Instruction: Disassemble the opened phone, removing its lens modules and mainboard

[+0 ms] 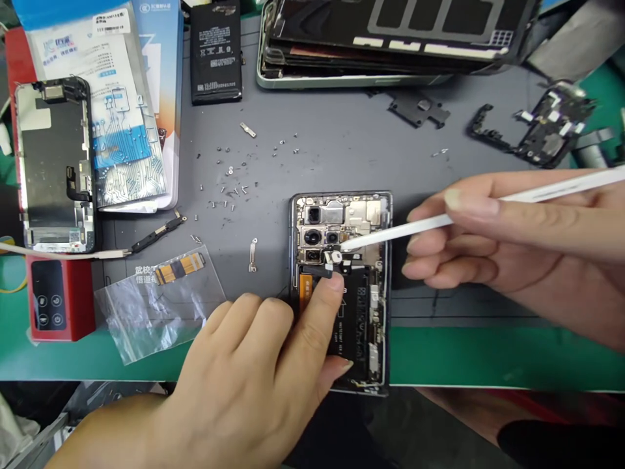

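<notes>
An opened smartphone (361,332) lies on the grey mat, its camera modules, circuit board and black battery (360,309) exposed. My left hand (254,345) rests over its left side. The index finger is stretched out, its tip pressing on a black flex cable (322,270) at the battery's top edge; the thumb lies on the battery, and the other fingers are curled. Between thumb and fingers, my right hand (469,228) is closed on a slim white pointed tool (410,228). The tool's tip touches a small metal bracket (336,256) below the cameras.
Loose screws (232,189) and a small metal plate (252,255) lie left of the phone. A plastic bag (161,326) with an orange flex cable (180,268) is nearby. Stacked phone parts (356,81), a loose battery (216,52) and a black frame piece (547,127) lie farther back.
</notes>
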Tool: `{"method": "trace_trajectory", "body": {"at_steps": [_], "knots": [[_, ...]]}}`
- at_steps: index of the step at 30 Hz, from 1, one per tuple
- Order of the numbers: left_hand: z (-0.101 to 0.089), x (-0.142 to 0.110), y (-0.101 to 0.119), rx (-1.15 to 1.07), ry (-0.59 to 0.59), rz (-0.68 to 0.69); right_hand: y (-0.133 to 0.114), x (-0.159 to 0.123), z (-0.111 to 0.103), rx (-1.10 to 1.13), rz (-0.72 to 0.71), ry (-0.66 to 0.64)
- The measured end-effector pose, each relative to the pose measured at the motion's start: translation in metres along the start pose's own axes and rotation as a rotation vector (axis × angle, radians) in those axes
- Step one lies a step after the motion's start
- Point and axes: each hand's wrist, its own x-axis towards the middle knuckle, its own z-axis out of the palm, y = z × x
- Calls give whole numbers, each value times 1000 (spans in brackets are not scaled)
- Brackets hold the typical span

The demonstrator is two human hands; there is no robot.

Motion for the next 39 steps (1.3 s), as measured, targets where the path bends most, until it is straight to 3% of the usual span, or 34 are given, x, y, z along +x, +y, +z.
{"method": "trace_trajectory", "body": {"at_steps": [13, 22, 31, 39], "knots": [[5, -7, 11, 42, 74, -81, -6, 8, 14, 84, -89, -27], [8, -2, 16, 75, 78, -97, -2, 9, 10, 90, -108, -38], [8, 1, 13, 69, 78, -93, 14, 6, -3, 70, -9, -34], [10, 3, 3, -5, 109, -72, 16, -5, -9, -96, 66, 28]]}}
